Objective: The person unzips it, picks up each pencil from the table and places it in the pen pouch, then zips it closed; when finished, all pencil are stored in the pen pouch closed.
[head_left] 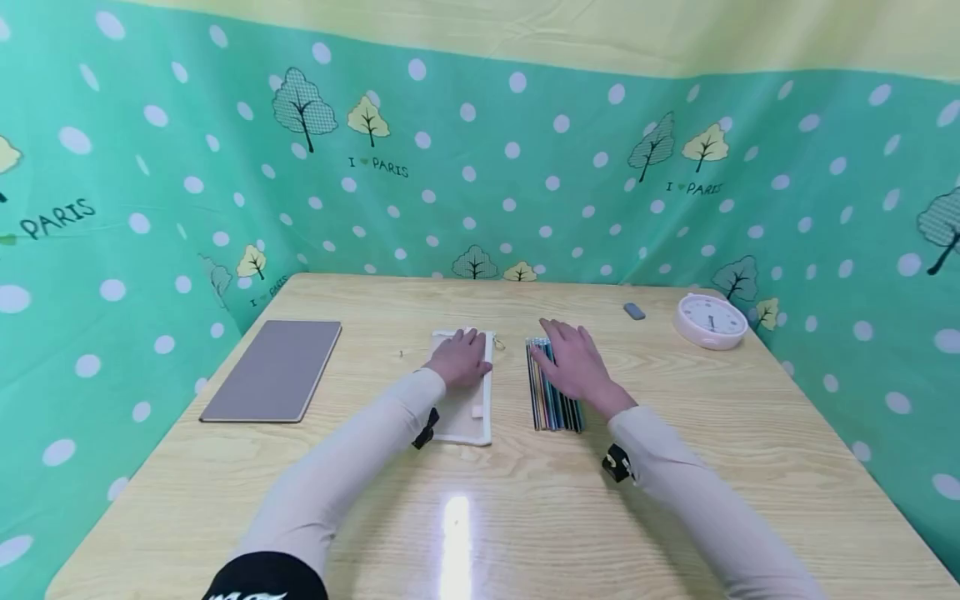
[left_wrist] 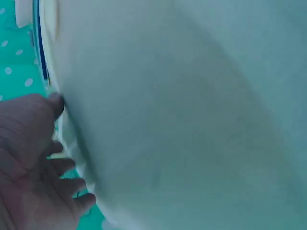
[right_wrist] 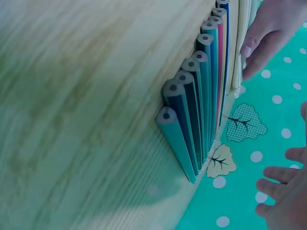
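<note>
A flat pale pouch (head_left: 459,418) with white edging lies mid-table, a small ring at its top right. My left hand (head_left: 459,358) rests on its upper half, fingers extended; in the left wrist view the fingertips are at the edge of the pouch (left_wrist: 168,124). To the right lies a row of pencils (head_left: 553,404), side by side, mostly blue-green and dark with a few other colours. Over their upper part is my right hand (head_left: 573,363), fingers spread and straight, hiding some of them. The right wrist view shows the flat ends of the pencils (right_wrist: 192,91) toward me.
A grey notebook (head_left: 273,371) lies at the left of the wooden table (head_left: 600,533). At the back right are a small grey-blue block (head_left: 634,311) and a round pink-and-white clock (head_left: 711,321). A dotted green curtain (head_left: 510,167) hangs behind the table and along its sides.
</note>
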`<action>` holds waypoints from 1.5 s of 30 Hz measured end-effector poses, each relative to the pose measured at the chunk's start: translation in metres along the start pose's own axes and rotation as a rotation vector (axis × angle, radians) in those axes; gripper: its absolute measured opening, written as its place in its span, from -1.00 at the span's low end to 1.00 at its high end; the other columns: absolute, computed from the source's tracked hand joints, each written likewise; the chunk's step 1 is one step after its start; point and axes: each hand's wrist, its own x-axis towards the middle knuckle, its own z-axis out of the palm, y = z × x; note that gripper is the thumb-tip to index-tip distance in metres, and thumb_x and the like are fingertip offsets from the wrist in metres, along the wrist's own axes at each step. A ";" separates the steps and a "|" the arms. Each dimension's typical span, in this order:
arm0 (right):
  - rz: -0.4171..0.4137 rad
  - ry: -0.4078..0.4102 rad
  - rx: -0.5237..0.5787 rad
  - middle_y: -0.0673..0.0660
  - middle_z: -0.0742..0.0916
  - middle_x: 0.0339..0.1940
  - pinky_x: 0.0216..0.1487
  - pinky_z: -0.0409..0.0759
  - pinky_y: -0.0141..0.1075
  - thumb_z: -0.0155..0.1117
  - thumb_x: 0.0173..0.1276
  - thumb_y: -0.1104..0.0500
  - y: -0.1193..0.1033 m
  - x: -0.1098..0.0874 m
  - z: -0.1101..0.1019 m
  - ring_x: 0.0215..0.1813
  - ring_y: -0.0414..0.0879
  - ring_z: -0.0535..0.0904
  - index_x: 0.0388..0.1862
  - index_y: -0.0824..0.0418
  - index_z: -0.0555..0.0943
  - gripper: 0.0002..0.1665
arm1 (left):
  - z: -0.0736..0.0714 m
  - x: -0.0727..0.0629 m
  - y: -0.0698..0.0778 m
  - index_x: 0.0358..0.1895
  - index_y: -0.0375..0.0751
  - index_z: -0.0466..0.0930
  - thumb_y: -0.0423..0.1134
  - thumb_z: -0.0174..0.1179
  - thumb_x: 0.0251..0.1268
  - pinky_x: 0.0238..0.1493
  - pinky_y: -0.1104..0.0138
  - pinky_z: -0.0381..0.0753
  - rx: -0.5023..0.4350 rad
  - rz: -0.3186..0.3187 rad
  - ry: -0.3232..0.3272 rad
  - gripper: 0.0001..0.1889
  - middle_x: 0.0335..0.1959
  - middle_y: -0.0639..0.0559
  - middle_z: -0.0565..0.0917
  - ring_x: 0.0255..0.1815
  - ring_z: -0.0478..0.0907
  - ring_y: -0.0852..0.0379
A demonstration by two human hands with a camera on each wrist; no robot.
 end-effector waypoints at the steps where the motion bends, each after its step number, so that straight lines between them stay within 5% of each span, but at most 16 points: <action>1: -0.012 0.017 0.008 0.47 0.45 0.48 0.60 0.09 0.33 0.03 0.65 -0.04 -0.001 0.000 0.000 0.52 0.38 0.32 0.57 0.41 0.26 -0.27 | -0.002 0.000 -0.002 0.66 -0.33 -0.05 0.10 0.02 0.62 0.66 -0.09 0.03 -0.001 -0.008 -0.012 -0.18 0.68 -0.28 0.00 0.67 -0.02 -0.30; 6: -0.028 0.073 0.042 0.45 0.53 0.42 0.58 0.17 0.29 0.06 0.64 0.01 -0.003 -0.001 0.000 0.46 0.35 0.42 0.52 0.42 0.34 -0.33 | -0.014 0.000 -0.010 0.68 -0.23 -0.04 0.20 0.27 0.40 0.64 -0.10 0.10 0.007 -0.057 -0.028 0.01 0.64 -0.25 0.15 0.62 0.09 -0.30; 9: -0.027 0.063 0.084 0.44 0.55 0.40 0.56 0.24 0.26 0.03 0.66 0.04 -0.004 -0.002 0.002 0.45 0.35 0.44 0.50 0.42 0.37 -0.38 | -0.013 0.002 -0.017 0.62 -0.25 0.15 0.15 0.38 0.30 0.56 -0.07 0.28 -0.002 -0.050 0.008 -0.04 0.50 -0.32 0.36 0.50 0.28 -0.28; 15: -0.037 0.147 0.319 0.37 0.75 0.08 0.16 0.67 0.12 0.08 0.62 0.22 -0.012 -0.003 0.004 0.12 0.24 0.70 0.32 0.41 0.54 -0.58 | -0.010 -0.001 -0.031 0.20 -0.29 0.61 -0.24 0.34 0.41 0.16 0.09 0.65 -0.318 0.009 0.230 -0.63 0.07 -0.23 0.64 0.06 0.58 -0.11; 20: -0.106 0.188 0.381 0.35 0.79 -0.07 0.05 0.75 0.08 0.27 0.52 0.23 -0.024 0.001 0.002 -0.01 0.20 0.74 0.20 0.42 0.60 -0.62 | -0.024 -0.012 -0.032 0.15 -0.29 0.65 -0.22 0.23 0.51 0.03 0.10 0.66 -0.447 0.078 0.310 -0.71 -0.05 -0.20 0.66 -0.07 0.58 -0.07; 26: -0.104 0.011 0.473 0.44 0.70 0.15 0.14 0.73 0.06 0.33 0.50 0.13 -0.044 0.010 -0.001 0.13 0.26 0.68 0.33 0.45 0.48 -0.43 | -0.031 -0.024 -0.017 0.18 -0.31 0.65 -0.15 0.14 0.56 0.01 0.08 0.64 -0.434 0.144 0.325 -0.66 -0.05 -0.22 0.66 -0.08 0.58 -0.07; 30: -0.084 -0.062 0.549 0.42 0.65 0.21 0.17 0.73 0.00 0.31 0.53 0.13 -0.059 0.020 0.003 0.20 0.26 0.66 0.29 0.43 0.43 -0.47 | -0.033 -0.029 -0.013 0.12 -0.30 0.68 -0.15 0.06 0.61 -0.03 0.09 0.61 -0.409 0.185 0.331 -0.67 -0.08 -0.19 0.66 -0.10 0.56 -0.06; 35: -0.068 -0.030 0.611 0.35 0.72 0.03 0.08 0.77 -0.13 0.31 0.52 0.21 -0.067 0.026 0.011 0.08 0.19 0.72 0.08 0.38 0.45 -0.66 | -0.034 -0.033 -0.012 0.06 -0.27 0.70 -0.15 0.04 0.62 -0.07 0.12 0.60 -0.418 0.199 0.330 -0.69 -0.12 -0.15 0.64 -0.13 0.54 -0.03; 45: -0.117 0.102 0.569 0.28 0.79 -0.24 -0.13 0.81 -0.23 0.17 0.58 0.33 -0.059 0.020 0.009 -0.21 0.07 0.78 -0.13 0.39 0.63 -0.87 | -0.032 -0.035 -0.007 0.02 -0.28 0.67 -0.19 0.00 0.66 -0.12 0.18 0.58 -0.433 0.212 0.251 -0.71 -0.15 -0.13 0.65 -0.19 0.53 0.02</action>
